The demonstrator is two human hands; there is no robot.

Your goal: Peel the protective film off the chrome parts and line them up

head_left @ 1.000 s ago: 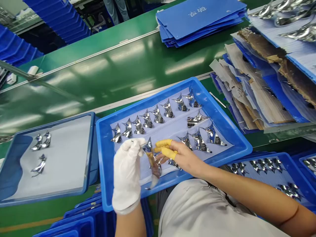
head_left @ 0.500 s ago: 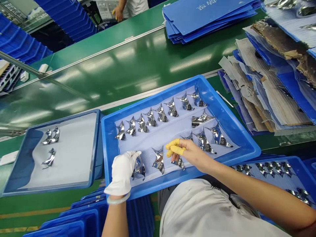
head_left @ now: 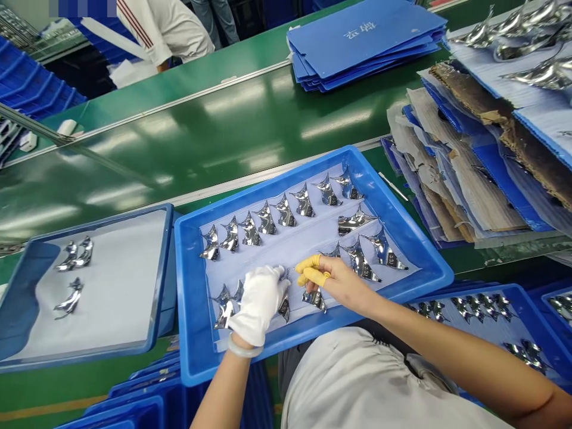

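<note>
My left hand, in a white glove, is over the lower row of a blue tray. Its fingers are closed on the upper end of a shiny chrome part, mostly hidden by the glove. Two similar chrome parts, one partly covered, lie just left of that hand. My right hand has yellow finger covers, and its thumb and fingertips are pinched together; anything between them is too small to make out. Below these fingertips lies another pointed chrome part. An upper row of chrome parts rests on the white liner.
To the left stands a second lined tray with three chrome parts. Blue sheets lie stacked on the green bench. Layered sheets and cardboard rise at right, near a thin pen-like tool. Another person bends beyond the bench.
My left hand has moved right, from one chrome part to the neighbouring one, uncovering the part it was on. My right hand keeps its pinch. The view has shifted slightly.
</note>
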